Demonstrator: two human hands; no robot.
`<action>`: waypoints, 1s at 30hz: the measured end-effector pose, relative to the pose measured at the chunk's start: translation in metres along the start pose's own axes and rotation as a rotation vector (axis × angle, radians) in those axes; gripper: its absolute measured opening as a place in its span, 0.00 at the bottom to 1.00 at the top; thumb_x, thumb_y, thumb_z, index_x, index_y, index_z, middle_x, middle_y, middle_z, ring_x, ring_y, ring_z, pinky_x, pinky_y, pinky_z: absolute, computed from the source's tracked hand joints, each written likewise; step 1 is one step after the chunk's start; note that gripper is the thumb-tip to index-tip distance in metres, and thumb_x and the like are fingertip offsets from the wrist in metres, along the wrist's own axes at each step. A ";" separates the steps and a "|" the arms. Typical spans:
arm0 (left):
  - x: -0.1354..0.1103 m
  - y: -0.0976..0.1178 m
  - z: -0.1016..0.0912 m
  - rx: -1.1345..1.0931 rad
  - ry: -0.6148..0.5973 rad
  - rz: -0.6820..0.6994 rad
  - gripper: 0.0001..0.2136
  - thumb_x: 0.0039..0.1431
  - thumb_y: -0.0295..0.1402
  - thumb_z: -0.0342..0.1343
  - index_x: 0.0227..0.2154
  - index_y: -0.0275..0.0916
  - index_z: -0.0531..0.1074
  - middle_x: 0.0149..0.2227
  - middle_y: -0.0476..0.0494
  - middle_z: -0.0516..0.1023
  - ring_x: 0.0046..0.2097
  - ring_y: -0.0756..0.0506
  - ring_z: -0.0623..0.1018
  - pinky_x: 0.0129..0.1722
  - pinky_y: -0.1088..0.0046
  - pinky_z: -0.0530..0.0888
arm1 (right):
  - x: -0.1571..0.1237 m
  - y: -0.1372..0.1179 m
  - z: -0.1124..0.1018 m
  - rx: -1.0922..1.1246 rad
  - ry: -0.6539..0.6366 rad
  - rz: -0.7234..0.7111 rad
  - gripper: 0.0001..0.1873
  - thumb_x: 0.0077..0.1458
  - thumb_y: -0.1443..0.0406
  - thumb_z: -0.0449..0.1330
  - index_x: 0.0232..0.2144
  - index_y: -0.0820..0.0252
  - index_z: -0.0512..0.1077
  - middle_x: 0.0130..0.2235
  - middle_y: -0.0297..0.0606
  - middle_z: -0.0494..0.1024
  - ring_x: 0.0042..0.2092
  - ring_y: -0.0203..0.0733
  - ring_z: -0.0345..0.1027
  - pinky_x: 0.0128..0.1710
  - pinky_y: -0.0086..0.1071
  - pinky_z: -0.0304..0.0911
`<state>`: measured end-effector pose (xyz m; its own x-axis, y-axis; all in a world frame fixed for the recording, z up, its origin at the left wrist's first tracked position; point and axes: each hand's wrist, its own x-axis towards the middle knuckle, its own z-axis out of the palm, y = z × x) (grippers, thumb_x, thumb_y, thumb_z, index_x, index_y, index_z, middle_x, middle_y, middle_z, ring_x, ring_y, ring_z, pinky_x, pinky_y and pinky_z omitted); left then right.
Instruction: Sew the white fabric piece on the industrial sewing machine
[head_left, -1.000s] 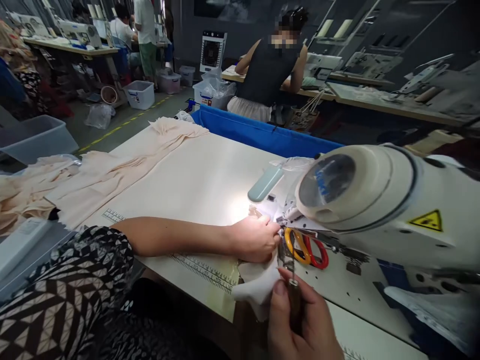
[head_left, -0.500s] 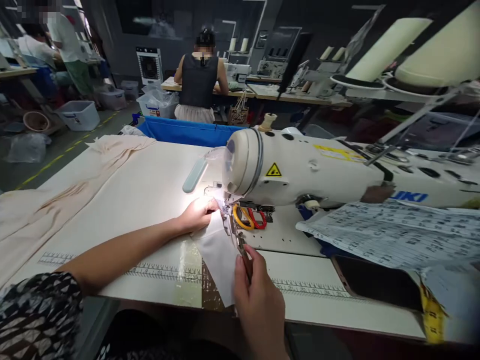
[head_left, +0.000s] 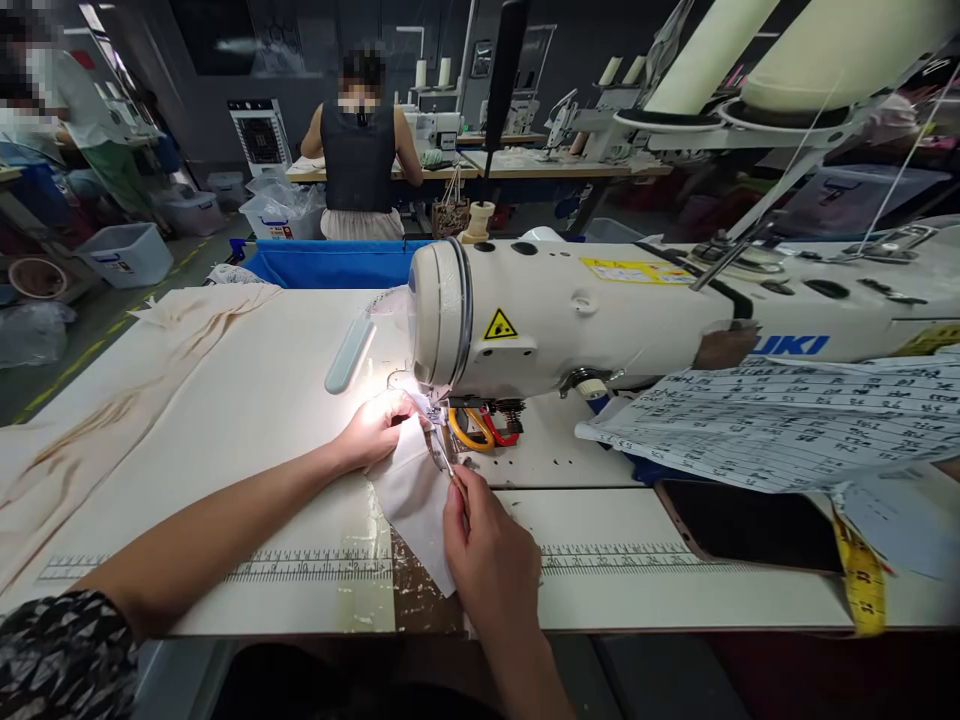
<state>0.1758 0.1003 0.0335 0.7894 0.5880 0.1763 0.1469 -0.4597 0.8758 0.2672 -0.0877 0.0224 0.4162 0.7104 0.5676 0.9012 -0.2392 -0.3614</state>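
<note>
At the needle of the white sewing machine (head_left: 525, 320), my left hand (head_left: 379, 425) pinches a pale white piece of cloth (head_left: 412, 490). The cloth hangs down across the bed toward the table's front edge. My right hand (head_left: 491, 550) is closed around a slim, pointed metal tool (head_left: 447, 462). Its tip lies along the cloth's right side, close to the needle area; I cannot tell its exact kind. Scissors with orange and red handles (head_left: 472, 430) lie just right of the needle, partly under the machine head. Brightly lit, the needle itself is hard to make out.
A pale blue bar-shaped object (head_left: 350, 355) lies left of the head. Peach fabric (head_left: 142, 370) spreads along the left edge. On the right are a written sheet (head_left: 787, 420), a phone (head_left: 750, 525) and a yellow tape measure (head_left: 862, 580). A co-worker (head_left: 360, 150) sits beyond.
The view has shifted, so the machine and table appear further left. My right hand and its tool have moved up toward the needle. My left hand keeps its hold on the cloth.
</note>
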 end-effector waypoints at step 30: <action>0.002 -0.004 0.003 -0.062 -0.028 -0.055 0.13 0.60 0.42 0.58 0.30 0.36 0.72 0.31 0.44 0.72 0.35 0.46 0.72 0.33 0.72 0.71 | 0.007 -0.008 0.004 -0.141 0.155 -0.076 0.23 0.73 0.66 0.40 0.40 0.62 0.75 0.31 0.35 0.82 0.21 0.34 0.70 0.19 0.31 0.54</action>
<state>0.1784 0.1016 0.0292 0.7976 0.5920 0.1154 0.1537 -0.3846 0.9102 0.2628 -0.0782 0.0266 0.3503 0.6224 0.6999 0.9341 -0.2871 -0.2122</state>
